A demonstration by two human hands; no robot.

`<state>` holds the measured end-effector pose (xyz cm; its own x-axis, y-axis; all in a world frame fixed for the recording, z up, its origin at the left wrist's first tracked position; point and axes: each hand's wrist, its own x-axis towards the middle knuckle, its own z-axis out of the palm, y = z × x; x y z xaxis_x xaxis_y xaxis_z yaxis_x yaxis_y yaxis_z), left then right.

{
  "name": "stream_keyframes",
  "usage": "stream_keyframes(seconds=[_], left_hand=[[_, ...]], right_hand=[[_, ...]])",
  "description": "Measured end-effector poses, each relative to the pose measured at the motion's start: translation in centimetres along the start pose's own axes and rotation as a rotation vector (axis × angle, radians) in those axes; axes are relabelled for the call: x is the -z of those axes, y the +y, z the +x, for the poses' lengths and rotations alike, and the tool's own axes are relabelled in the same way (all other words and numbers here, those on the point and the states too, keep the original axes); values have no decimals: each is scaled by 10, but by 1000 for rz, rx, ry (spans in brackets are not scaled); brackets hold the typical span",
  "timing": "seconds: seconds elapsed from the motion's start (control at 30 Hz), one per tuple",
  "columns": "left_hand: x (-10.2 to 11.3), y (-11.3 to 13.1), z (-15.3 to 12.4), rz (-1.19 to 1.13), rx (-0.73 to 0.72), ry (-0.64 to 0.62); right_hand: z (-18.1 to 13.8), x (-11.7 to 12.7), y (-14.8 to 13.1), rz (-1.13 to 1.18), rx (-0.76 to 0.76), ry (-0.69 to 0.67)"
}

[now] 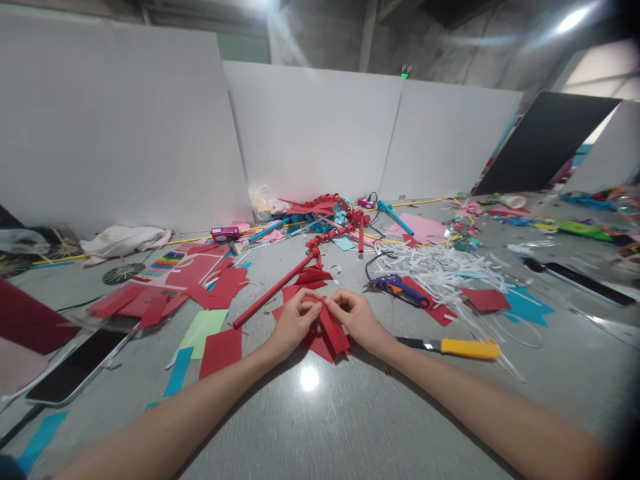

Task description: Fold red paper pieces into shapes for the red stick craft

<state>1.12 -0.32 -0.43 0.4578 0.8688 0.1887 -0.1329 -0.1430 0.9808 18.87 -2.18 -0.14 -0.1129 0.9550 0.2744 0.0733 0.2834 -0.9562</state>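
Both hands meet at the middle of the table over a piece of folded red paper (334,328). My left hand (299,319) pinches its upper left edge between thumb and finger. Opposite it, my right hand (354,319) pinches the same paper's upper right edge. More red paper lies under and behind the hands. A rolled red paper stick (275,290) slants just beyond my left hand, its far end by a curled red paper chain (330,235). To the right of my right hand lies a yellow-handled craft knife (470,349).
A blue glue gun (400,288) rests right of centre, before a heap of white paper shreds (435,263). Phones lie at left (80,367) and right (587,281). Red sheets (220,352) and a pale green sheet (203,328) are left. White panels (315,127) stand behind.
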Motion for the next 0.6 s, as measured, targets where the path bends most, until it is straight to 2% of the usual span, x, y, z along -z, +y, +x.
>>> stream_keyframes(seconds=[0.33,0.6], left_hand=[[-1,5,-1,3,-15,133],[-3,7,-1,-12,-15,112]], right_hand=[[-2,-2,4,6,55,-38],[-1,-2,2,-8,61,-35]])
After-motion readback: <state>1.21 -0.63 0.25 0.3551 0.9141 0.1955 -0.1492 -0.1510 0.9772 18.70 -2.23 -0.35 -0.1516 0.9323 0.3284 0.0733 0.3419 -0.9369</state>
